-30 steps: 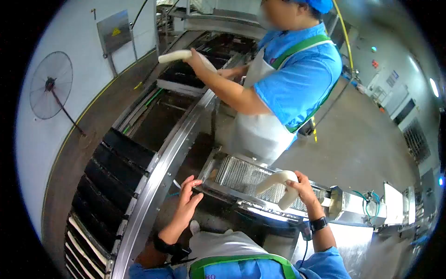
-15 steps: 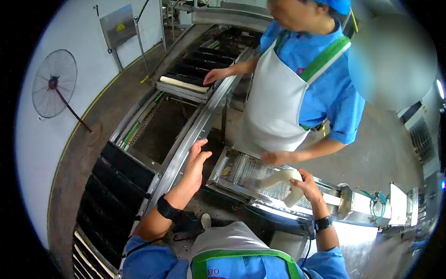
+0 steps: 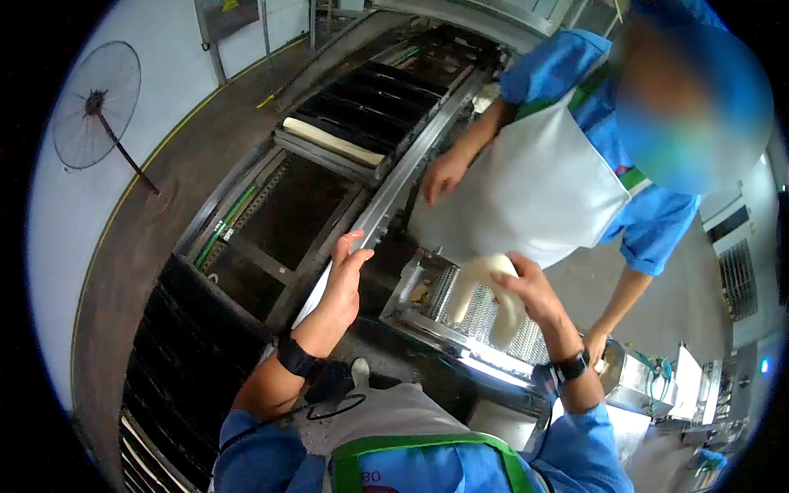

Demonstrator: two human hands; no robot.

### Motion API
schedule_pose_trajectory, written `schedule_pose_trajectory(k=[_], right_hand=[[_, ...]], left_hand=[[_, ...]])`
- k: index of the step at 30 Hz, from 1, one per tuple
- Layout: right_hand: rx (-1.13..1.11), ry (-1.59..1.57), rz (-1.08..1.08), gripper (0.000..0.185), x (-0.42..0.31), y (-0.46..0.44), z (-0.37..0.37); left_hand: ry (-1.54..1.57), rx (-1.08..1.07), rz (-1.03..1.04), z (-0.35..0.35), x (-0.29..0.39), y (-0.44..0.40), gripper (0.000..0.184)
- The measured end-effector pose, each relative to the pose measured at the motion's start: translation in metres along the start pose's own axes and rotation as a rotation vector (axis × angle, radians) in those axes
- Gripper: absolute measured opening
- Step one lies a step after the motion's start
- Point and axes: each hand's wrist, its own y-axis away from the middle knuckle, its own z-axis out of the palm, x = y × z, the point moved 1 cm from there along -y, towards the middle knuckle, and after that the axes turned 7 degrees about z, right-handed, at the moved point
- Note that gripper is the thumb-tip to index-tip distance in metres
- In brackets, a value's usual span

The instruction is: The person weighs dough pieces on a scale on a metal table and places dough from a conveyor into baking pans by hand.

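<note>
My right hand (image 3: pixel 536 297) grips a pale, soft strip of dough (image 3: pixel 483 269) near its middle. Both ends of the strip droop in a bent arch over the metal mesh belt (image 3: pixel 448 294). My left hand (image 3: pixel 339 289) is raised with its fingers apart and nothing in it, beside the metal rail (image 3: pixel 374 222) of the black-trough line. Across from me, a co-worker's hand (image 3: pixel 445 175) hangs near their apron. Their other hand (image 3: pixel 593 345) reaches down at the right end of the belt.
Black troughs (image 3: pixel 197 329) run along the line on my left; one farther trough carries a dough strip (image 3: pixel 332 142). More pale strips (image 3: pixel 148 452) lie at lower left. A wall fan (image 3: pixel 96 103) stands far left. Metal machinery (image 3: pixel 637 382) adjoins the belt at right.
My right hand has lifted the dough strip and shifted it left, so both ends hang. The co-worker's one hand has left the trough line; the other has moved right along the belt.
</note>
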Motion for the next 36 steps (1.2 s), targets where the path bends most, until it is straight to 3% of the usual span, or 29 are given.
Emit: schedule_pose_trajectory(k=[7, 11, 15, 17, 18, 19, 21, 23, 25, 27, 29, 30, 32, 36], right_hand=[[-0.123, -0.004, -0.484, 0.033, -0.139, -0.11, 0.081], [-0.112, 0.193, -0.636, 0.036, -0.193, -0.174, 0.117], [-0.115, 0.527, -0.485, 0.047, -0.181, -0.279, 0.151], [0.28, 0.984, -0.819, 0.049, -0.144, -0.322, 0.149], [0.487, 0.914, -0.798, 0.043, -0.13, -0.317, 0.149], [0.482, 0.918, -0.776, 0.043, -0.114, -0.312, 0.151], [0.139, 1.031, -0.508, 0.035, -0.091, -0.311, 0.154], [-0.072, 1.153, -0.54, 0.026, -0.059, -0.287, 0.17], [-0.315, 1.031, -0.535, 0.019, -0.02, -0.267, 0.205], [-0.251, 1.28, -0.439, 0.02, -0.005, -0.241, 0.237], [-0.105, 1.388, -0.662, 0.025, 0.013, -0.233, 0.245], [-0.091, 1.467, -0.556, 0.031, 0.003, -0.22, 0.254], [-0.118, 1.511, -0.544, 0.029, 0.001, -0.205, 0.259], [-0.263, 1.415, -0.269, 0.032, 0.011, -0.216, 0.277]], left_hand=[[0.022, 0.133, 0.065, -0.037, 0.028, 0.022, 0.04], [0.132, 0.213, 0.054, -0.058, 0.032, 0.027, 0.042], [0.166, 0.279, 0.059, -0.069, 0.031, 0.022, 0.042], [0.137, 0.327, 0.084, -0.075, 0.027, 0.013, 0.041], [0.122, 0.335, 0.138, -0.077, 0.024, 0.007, 0.04], [0.121, 0.335, 0.116, -0.082, 0.019, 0.001, 0.04], [-0.006, 0.347, 0.197, -0.095, 0.009, -0.024, 0.039], [-0.179, 0.394, 0.193, -0.111, -0.007, -0.049, 0.038], [-0.317, 0.409, 0.183, -0.121, -0.012, -0.067, 0.037], [-0.405, 0.485, 0.14, -0.128, -0.021, -0.088, 0.038], [-0.442, 0.445, 0.103, -0.128, -0.032, -0.098, 0.045], [-0.438, 0.42, 0.07, -0.128, -0.04, -0.099, 0.049], [-0.4, 0.415, 0.001, -0.113, -0.035, -0.094, 0.062], [-0.347, 0.574, -0.017, -0.106, -0.05, -0.096, 0.06]])
